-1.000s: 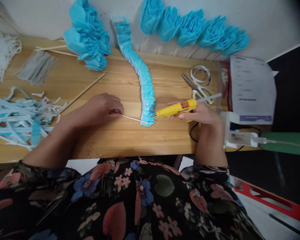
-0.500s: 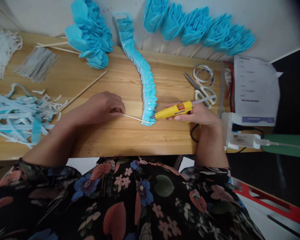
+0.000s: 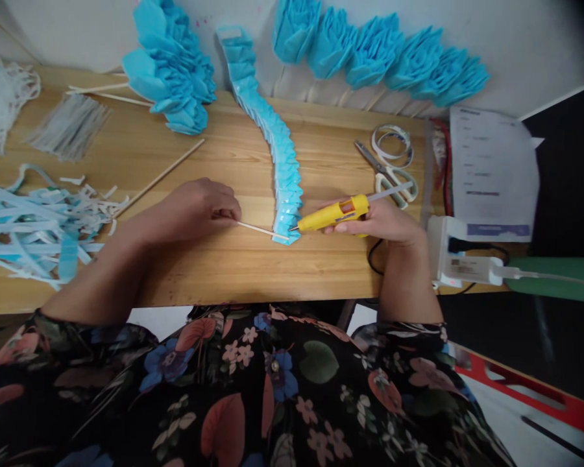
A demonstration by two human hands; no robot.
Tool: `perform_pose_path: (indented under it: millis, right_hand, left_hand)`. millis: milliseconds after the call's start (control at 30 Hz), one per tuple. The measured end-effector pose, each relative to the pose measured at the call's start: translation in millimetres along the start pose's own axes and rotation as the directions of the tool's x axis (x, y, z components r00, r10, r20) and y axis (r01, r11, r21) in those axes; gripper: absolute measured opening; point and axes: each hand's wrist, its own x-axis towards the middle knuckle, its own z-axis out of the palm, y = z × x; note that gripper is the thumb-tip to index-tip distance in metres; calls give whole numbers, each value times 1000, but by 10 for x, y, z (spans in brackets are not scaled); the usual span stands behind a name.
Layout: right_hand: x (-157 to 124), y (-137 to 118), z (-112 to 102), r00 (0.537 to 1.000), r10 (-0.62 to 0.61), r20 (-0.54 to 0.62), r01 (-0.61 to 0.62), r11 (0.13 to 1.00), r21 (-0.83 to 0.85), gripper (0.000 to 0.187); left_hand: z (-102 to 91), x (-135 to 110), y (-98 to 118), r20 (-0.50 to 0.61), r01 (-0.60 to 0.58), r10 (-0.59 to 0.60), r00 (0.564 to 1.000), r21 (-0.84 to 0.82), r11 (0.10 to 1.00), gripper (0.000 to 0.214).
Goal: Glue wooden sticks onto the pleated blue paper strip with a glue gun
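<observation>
My left hand (image 3: 207,206) pinches a thin wooden stick (image 3: 255,228), whose far end lies over the near end of a pleated blue paper strip (image 3: 286,165). That strip curves across the table and its far end leans against the wall. In my right hand (image 3: 382,222) is a yellow hot glue gun (image 3: 333,213), with a clear glue stick (image 3: 392,191) poking from its back. The nozzle points left and meets the strip's near end, just above the stick tip. Whether glue is coming out is too small to see.
Blue paper flowers (image 3: 374,48) on sticks lean on the wall, with another bunch (image 3: 172,71) at left. Scissors (image 3: 387,172) and a tape roll (image 3: 393,144) lie at right, near a white power adapter (image 3: 467,267). Paper scraps (image 3: 26,224) and a loose stick (image 3: 160,176) are at left.
The whole view has shifted slightly, so everything appears a little further left. Both hands, the stick and the glue gun hold nearly the same places against the strip.
</observation>
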Motion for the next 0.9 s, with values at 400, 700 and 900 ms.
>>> perform_pose_path:
  millis: [400, 700, 900]
  right_hand:
    - [6, 3, 9, 999, 40, -21, -40, 999, 25, 53]
    - [-74, -15, -42, 998, -23, -61, 29, 993, 110, 47]
    - [-18, -17, 12, 1000, 24, -17, -23, 998, 66, 50]
  left_hand:
    - [-4, 12, 9, -10, -27, 27, 1000, 5, 1000, 28]
    - [5, 6, -11, -6, -37, 37, 999, 15, 999, 28]
    - [-8, 8, -1, 7, -23, 23, 1000, 23, 999, 26]
